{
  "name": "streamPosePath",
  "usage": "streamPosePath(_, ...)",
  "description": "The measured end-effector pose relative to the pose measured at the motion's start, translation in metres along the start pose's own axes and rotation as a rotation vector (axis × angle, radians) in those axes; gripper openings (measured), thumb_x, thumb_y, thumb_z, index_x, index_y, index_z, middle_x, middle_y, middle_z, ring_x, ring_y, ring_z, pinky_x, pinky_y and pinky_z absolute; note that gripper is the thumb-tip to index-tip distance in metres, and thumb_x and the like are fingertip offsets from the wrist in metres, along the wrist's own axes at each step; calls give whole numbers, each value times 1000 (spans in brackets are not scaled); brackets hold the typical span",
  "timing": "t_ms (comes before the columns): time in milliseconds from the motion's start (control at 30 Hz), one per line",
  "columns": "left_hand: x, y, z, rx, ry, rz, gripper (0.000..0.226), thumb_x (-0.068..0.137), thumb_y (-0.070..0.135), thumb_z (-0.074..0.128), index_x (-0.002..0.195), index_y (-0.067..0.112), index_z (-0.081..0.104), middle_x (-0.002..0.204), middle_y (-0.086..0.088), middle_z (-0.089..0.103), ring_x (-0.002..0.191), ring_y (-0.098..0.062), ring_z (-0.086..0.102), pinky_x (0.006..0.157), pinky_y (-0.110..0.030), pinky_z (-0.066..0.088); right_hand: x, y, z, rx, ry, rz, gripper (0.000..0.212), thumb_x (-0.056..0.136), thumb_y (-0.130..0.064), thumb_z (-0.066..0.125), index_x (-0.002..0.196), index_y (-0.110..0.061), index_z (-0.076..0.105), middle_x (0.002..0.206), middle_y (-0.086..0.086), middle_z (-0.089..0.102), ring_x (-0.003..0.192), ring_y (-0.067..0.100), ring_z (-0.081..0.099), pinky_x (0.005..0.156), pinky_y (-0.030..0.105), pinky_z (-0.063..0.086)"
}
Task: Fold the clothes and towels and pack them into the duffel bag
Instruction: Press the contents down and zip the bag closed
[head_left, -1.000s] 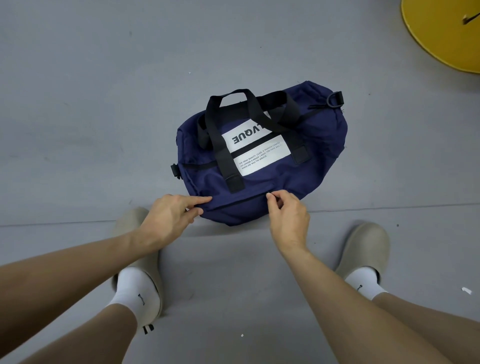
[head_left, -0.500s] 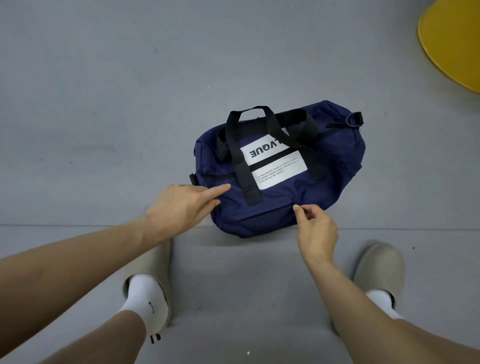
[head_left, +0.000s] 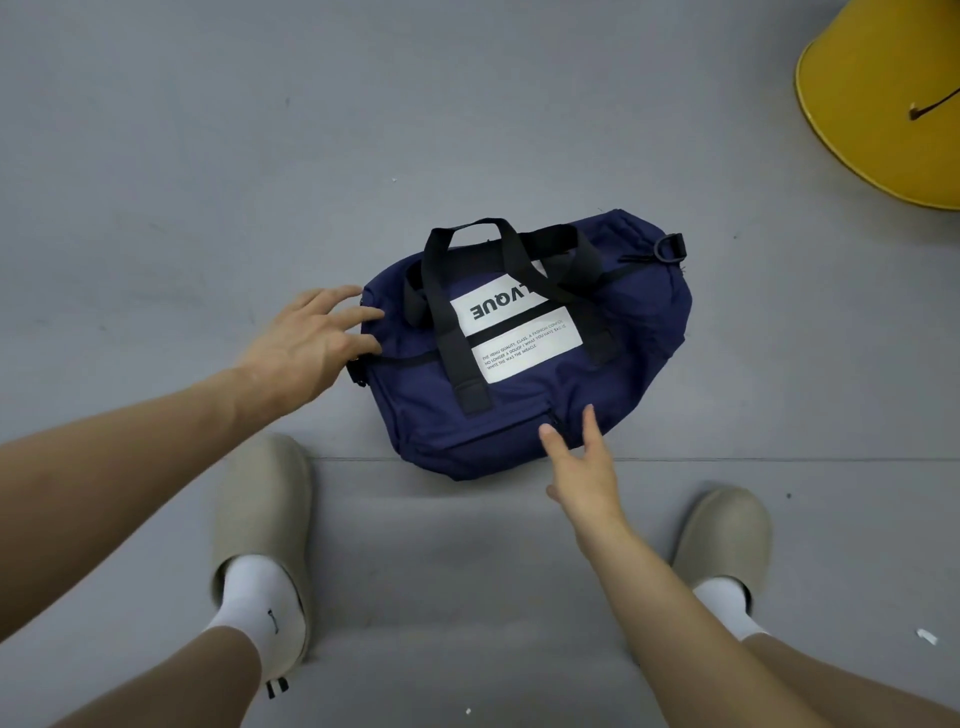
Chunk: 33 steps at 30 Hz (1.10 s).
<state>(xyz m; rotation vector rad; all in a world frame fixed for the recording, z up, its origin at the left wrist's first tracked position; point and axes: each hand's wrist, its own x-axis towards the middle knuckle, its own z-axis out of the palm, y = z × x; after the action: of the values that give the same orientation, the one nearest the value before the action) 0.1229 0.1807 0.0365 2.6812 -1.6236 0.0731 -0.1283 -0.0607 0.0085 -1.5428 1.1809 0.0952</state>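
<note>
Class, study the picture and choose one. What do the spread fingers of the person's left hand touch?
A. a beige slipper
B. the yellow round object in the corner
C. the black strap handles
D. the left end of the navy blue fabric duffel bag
D: the left hand lies open with its fingertips against the left end of the navy blue fabric duffel bag.

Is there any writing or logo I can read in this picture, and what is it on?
"VQUE": big black letters, upside down, on the white patch of the navy duffel bag; a strap hides the start.
Small print lower on the patch: too blurred to read with any certainty.
Mark on the white sock: a small logo, no letters.
</note>
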Motion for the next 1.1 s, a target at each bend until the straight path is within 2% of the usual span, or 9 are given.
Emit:
streamPosePath(67, 0, -2, -1, -8, 30, 15, 32, 75, -1, 81, 96, 22, 75, 123, 0, 70, 127, -40, 53, 94, -49, 45, -6, 0, 16, 23, -90, 82, 113, 61, -77, 65, 155, -50, 7, 122, -9, 45, 119, 15, 51, 106, 50, 47)
streamPosePath(233, 6, 3, -10, -104, -7, 49, 29, 84, -7, 68, 96, 19, 66, 90, 6, 73, 123, -32, 58, 105, -46, 42, -23, -1, 63, 74, -182, 139, 127, 65, -73, 73, 153, -47, -15, 164, -7, 20, 142, 26, 39, 109, 52, 44)
streamPosePath(333, 14, 15, -17, -201, -112, 19, 29, 85, -5, 61, 97, 22, 62, 86, 6, 68, 90, -27, 64, 81, -42, 56, 1, -16, 69, 68, -156, 154, 128, 66, -74, 72, 153, -44, -17, 167, 1, 12, 147, 32, 30, 112, 56, 38)
streamPosePath(400, 17, 26, -24, -259, -176, -51, 19, 93, 9, 53, 101, 25, 60, 88, 5, 66, 78, -28, 60, 65, -36, 49, 22, -24, 63, 42, -147, 174, 137, 52, -80, 70, 152, -46, -16, 167, 1, 13, 148, 33, 26, 113, 57, 36)
streamPosePath(500, 23, 44, -27, -319, -270, -111, 16, 100, 26, 45, 107, 28, 59, 88, 6, 64, 77, -28, 58, 69, -34, 45, 45, -30, 42, -47, -128, 129, 139, 43, -82, 70, 150, -54, -14, 167, -2, 14, 148, 32, 27, 112, 57, 37)
streamPosePath(733, 37, 84, -28, -551, -308, -145, 11, 102, 28, 49, 103, 29, 60, 66, 15, 52, 64, -4, 49, 60, -20, 32, 105, -59, -22, -184, -222, -73, 113, 72, -50, 84, 158, -39, 12, 158, -6, 37, 139, 21, 43, 113, 46, 41)
streamPosePath(833, 43, 92, -25, -565, -289, -169, 13, 104, 26, 46, 106, 24, 58, 67, 15, 50, 63, -10, 49, 64, -30, 35, 103, -69, -42, -155, -217, -121, 88, 84, -45, 76, 157, -30, 27, 153, -4, 45, 134, 18, 49, 110, 46, 45)
streamPosePath(967, 54, 96, -22, -556, -283, -237, 14, 105, 23, 44, 108, 20, 56, 80, 9, 55, 65, -17, 48, 68, -33, 36, 66, -55, -58, -195, 70, -240, 47, 92, -50, 58, 132, -27, 61, 123, -4, 68, 109, 13, 64, 100, 42, 52)
streamPosePath(1100, 71, 103, -23, -692, -269, -335, 10, 102, 25, 49, 98, 28, 58, 77, 14, 60, 77, -15, 57, 74, -32, 38, 1, -19, -43, -454, 254, -634, 14, 97, -31, 59, 103, -25, 70, 92, -7, 68, 75, 13, 59, 75, 36, 51)
